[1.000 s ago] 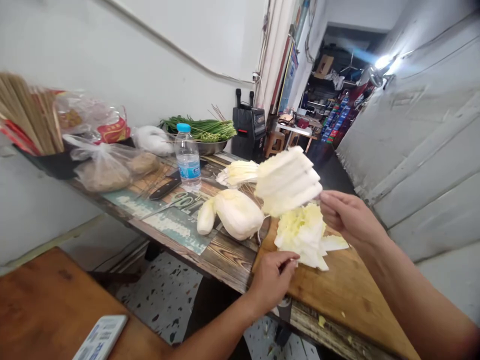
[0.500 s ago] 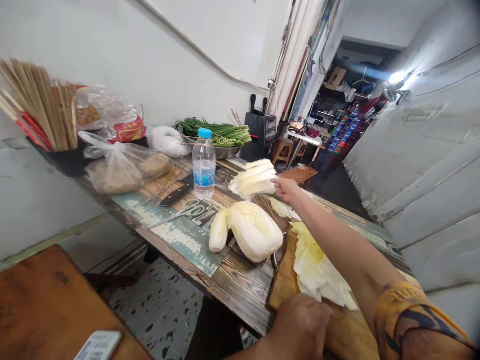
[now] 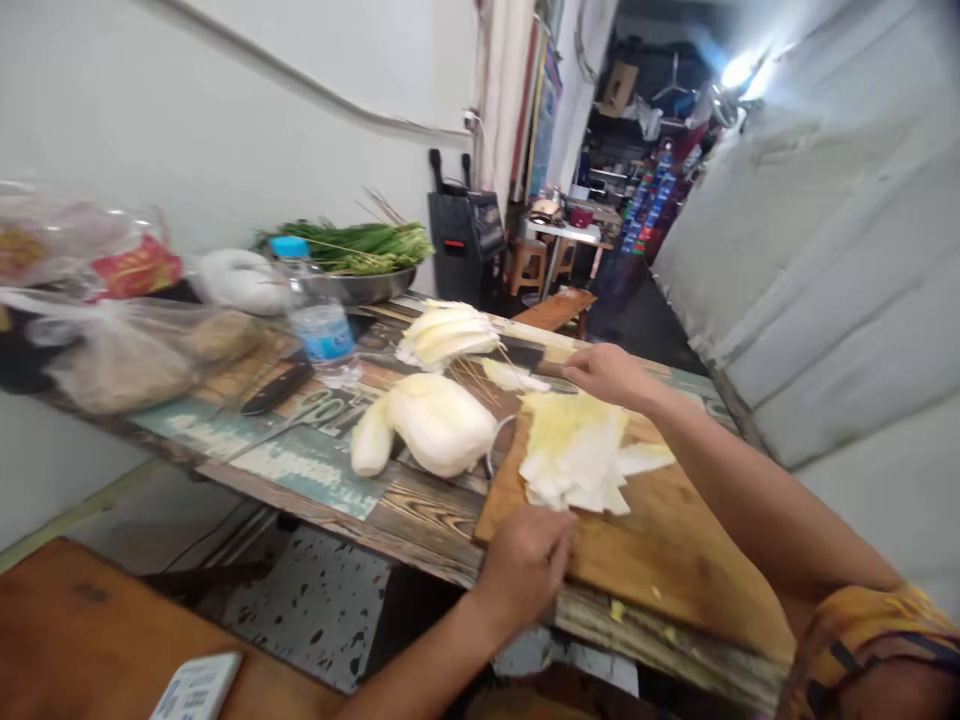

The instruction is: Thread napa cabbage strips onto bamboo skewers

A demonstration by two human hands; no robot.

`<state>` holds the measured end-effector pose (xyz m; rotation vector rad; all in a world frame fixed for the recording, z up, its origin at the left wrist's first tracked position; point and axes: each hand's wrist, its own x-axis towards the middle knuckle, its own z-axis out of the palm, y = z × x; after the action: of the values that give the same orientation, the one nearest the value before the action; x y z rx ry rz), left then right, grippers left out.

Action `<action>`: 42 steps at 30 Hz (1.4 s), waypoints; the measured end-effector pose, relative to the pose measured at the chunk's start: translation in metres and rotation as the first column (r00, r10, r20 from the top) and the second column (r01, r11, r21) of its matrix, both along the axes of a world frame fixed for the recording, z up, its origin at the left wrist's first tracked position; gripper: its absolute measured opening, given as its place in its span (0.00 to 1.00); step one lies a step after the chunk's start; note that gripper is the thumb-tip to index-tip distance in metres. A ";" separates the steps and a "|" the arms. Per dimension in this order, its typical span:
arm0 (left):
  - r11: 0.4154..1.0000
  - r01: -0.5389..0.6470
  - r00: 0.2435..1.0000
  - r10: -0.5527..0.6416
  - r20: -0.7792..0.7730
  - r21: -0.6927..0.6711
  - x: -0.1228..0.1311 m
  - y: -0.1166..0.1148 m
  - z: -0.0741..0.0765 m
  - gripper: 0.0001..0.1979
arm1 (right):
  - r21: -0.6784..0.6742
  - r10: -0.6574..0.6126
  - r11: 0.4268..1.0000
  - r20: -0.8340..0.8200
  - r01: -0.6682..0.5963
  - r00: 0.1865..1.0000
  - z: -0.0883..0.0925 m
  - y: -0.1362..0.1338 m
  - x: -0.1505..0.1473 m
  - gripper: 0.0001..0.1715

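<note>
My right hand (image 3: pixel 606 375) is closed at the handle of a dark-bladed knife (image 3: pixel 523 355), at the far edge of the wooden cutting board (image 3: pixel 667 545). My left hand (image 3: pixel 529 560) is curled at the board's near edge, just below a stack of cut cabbage leaves (image 3: pixel 574 455); what its fingers hold, if anything, is hidden. Left of the board lies a peeled cabbage head (image 3: pixel 442 425) beside a smaller pale piece (image 3: pixel 371 440). Behind it sits a pile of skewered cabbage (image 3: pixel 448 335), with thin bamboo skewers (image 3: pixel 476 380) and a loose leaf (image 3: pixel 514 376) near it.
A water bottle (image 3: pixel 322 325), a black-handled knife (image 3: pixel 276 390) and scissors (image 3: pixel 281 425) are on the table's left part. Plastic bags (image 3: pixel 131 360) and a metal bowl of greens (image 3: pixel 367 285) stand along the wall. A stool (image 3: pixel 90 630) holds a phone-like white object (image 3: pixel 199 687).
The view has turned right. My right hand has left the skewered cabbage pile and moved right to the knife handle. My left hand is still at the board's near edge.
</note>
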<state>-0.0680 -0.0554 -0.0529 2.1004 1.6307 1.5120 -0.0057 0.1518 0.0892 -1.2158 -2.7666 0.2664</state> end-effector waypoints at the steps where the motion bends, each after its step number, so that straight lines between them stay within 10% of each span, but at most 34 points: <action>1: 1.000 -0.014 1.000 0.014 -0.007 0.011 0.000 0.000 0.000 0.10 | 0.007 -0.018 1.000 0.028 0.018 0.999 0.002 -0.007 0.029 0.12; 7: 0.994 -0.106 0.993 0.104 -0.049 -0.039 0.001 0.000 0.000 0.11 | 0.128 -0.378 0.924 0.152 0.361 0.913 -0.010 -0.039 0.184 0.17; 13: 0.935 -0.265 0.964 0.257 -0.066 -0.237 0.011 0.000 0.014 0.12 | 0.173 -0.628 0.777 0.271 0.605 0.729 -0.062 -0.070 0.260 0.15; 22: 0.940 -0.330 0.936 0.313 -0.161 -0.092 0.019 0.017 0.037 0.11 | 0.043 -0.617 0.769 0.310 0.638 0.723 -0.100 -0.060 0.263 0.16; 29: 0.914 -0.390 0.821 0.288 -0.494 -0.116 0.021 0.058 0.049 0.13 | 0.040 -0.646 0.755 0.218 0.654 0.732 -0.095 -0.059 0.262 0.15; 42: 0.967 -0.196 0.869 0.093 -0.487 -0.164 0.004 0.064 0.059 0.12 | -0.010 -0.553 0.805 -0.373 0.593 0.745 -0.069 -0.041 0.234 0.14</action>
<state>-0.0641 0.0084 0.0065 2.3983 2.0372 0.8271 0.2281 0.1108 0.0202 -1.7129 -1.9484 0.2390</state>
